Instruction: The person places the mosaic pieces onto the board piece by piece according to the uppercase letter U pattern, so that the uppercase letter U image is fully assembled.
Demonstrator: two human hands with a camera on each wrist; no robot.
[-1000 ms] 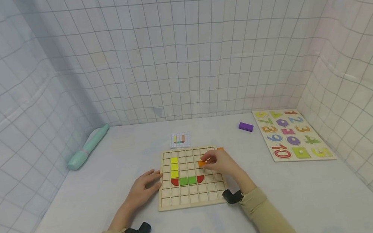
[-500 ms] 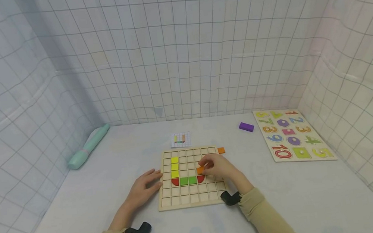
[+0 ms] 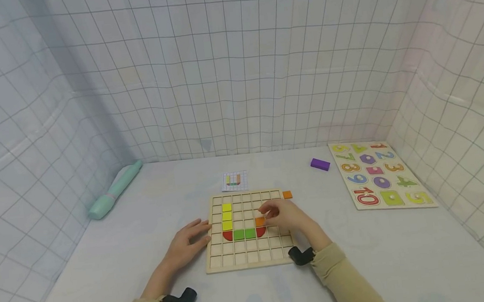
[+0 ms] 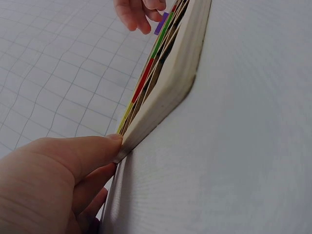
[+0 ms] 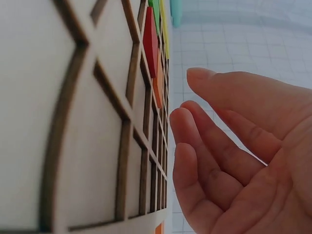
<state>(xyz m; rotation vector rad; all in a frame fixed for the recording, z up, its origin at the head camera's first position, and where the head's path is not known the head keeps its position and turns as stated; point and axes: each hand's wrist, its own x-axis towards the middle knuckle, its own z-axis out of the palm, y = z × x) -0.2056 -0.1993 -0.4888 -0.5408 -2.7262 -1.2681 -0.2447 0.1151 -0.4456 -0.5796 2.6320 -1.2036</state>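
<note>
A wooden grid board (image 3: 240, 259) lies flat before me. My left hand (image 3: 185, 245) touches its left edge with fairly straight fingers; in the left wrist view the thumb (image 4: 97, 148) rests against the rim. Over the right half hovers my right hand (image 3: 287, 216), fingers loosely bent, just beside an orange square tile (image 3: 259, 222) set in a cell. The right wrist view has those fingers apart from the orange tile (image 5: 158, 80), holding nothing. Yellow tiles (image 3: 227, 216) form a column. Green tiles (image 3: 243, 234) sit between red rounded tiles (image 3: 228, 236) in a row below.
Beyond the board's top right corner lies another orange tile (image 3: 287, 194). A small pattern card (image 3: 234, 181) is behind the board. Farther right are a purple block (image 3: 319, 164) and a number puzzle board (image 3: 384, 176). A mint-green mallet-like object (image 3: 114, 191) lies far left.
My right hand has moved the orange tile down the board into the cell above the right red tile, then let go of it. The left hand has stayed put.
</note>
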